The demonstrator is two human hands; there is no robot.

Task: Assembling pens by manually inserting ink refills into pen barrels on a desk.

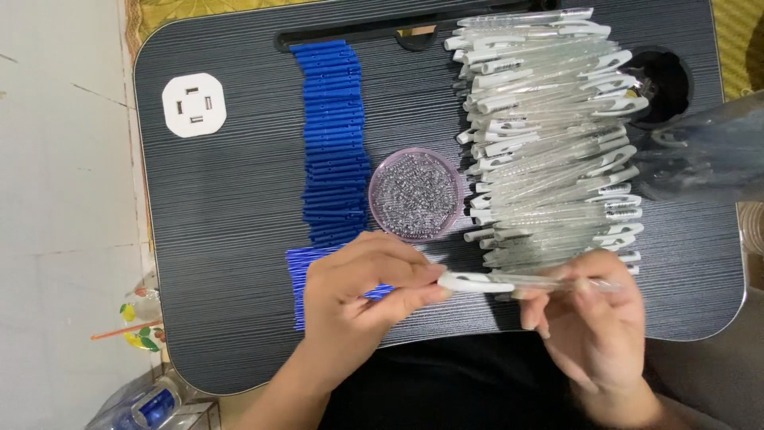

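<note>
A dark, ribbed lap desk [223, 239] lay across my knees, with pale floor tiles off to one side and a patterned cloth showing past its far edge. I held a clear pen barrel [525, 281] with a white clip end level over the near part of the desk, between both hands. My left hand [362, 295] had thumb and fingertips pinched on its white end; my right hand [593, 318] had its fingers curled shut around the clear shaft, though blur hid the exact grip. A white square plate with small slots [194, 104] sat flush in the desk's far corner on my left. A round, shallow pink-rimmed dish [415, 194] stood mid-desk, filled with tiny metal springs. Beside it ran a column of blue plastic tubes [334, 143], with thin blue refills [306, 275] partly under my left hand. A big heap of matching clear pen barrels [549, 135] sprawled on my right, next to a round cup recess [664, 84] and a clear plastic bag [700, 155].
</note>
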